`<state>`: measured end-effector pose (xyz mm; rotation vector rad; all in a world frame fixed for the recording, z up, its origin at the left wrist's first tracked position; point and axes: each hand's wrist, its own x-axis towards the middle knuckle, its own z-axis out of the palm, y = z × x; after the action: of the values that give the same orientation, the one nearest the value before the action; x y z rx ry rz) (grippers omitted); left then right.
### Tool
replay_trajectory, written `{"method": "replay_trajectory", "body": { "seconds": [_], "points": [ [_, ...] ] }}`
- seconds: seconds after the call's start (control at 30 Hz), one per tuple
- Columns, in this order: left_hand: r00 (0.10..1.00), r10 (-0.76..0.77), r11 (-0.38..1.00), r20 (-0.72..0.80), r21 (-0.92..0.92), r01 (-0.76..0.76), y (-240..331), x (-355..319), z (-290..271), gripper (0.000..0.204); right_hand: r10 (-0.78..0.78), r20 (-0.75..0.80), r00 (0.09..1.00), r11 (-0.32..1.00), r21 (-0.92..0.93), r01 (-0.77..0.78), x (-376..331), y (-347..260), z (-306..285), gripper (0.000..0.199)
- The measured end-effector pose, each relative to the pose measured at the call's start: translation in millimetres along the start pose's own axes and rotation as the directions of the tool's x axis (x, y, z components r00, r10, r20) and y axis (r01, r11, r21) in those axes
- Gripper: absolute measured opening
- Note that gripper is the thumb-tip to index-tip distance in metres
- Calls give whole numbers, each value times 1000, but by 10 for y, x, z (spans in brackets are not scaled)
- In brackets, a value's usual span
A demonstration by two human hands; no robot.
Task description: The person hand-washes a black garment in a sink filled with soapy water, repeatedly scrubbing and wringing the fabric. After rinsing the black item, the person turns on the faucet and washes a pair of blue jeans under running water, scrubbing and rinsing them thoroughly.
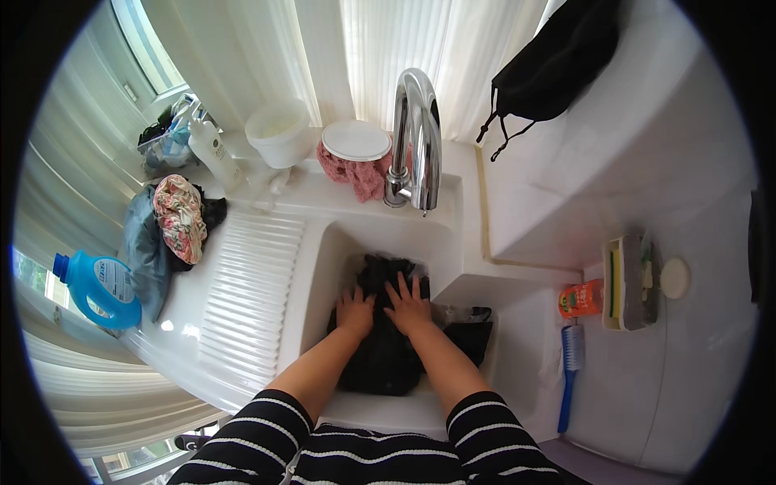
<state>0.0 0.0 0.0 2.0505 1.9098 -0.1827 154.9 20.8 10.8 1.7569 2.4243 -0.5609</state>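
- White curtains (396, 40) are being lit from behind at the far side;
- dark cloth (380, 364) is being touched inside the sink basin (311, 275) by the left hand (354, 313) and right hand (408, 305), palms down, fingers spread wide; whether folds are being pinched cannot be told;
- spillage over the near rim is probably being risked, should pushing be too hard;
- two hands, one faucet (424, 121) far, one blue jug (87, 283) left, one brush (571, 364) right are being counted.
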Motion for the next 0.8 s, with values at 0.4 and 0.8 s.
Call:
{"method": "replay_trajectory", "body": {
  "seconds": [0.4,0.8],
  "points": [
    [906,-273,-706,323,-707,39,-69,195,-120,35,150,-266,952,809,587,37,215,-394,-135,25],
    [921,-134,-474,366,-840,265,425,-383,-1075,29,458,-521,720,510,817,267,-484,-661,-408,27]
  ]
}}
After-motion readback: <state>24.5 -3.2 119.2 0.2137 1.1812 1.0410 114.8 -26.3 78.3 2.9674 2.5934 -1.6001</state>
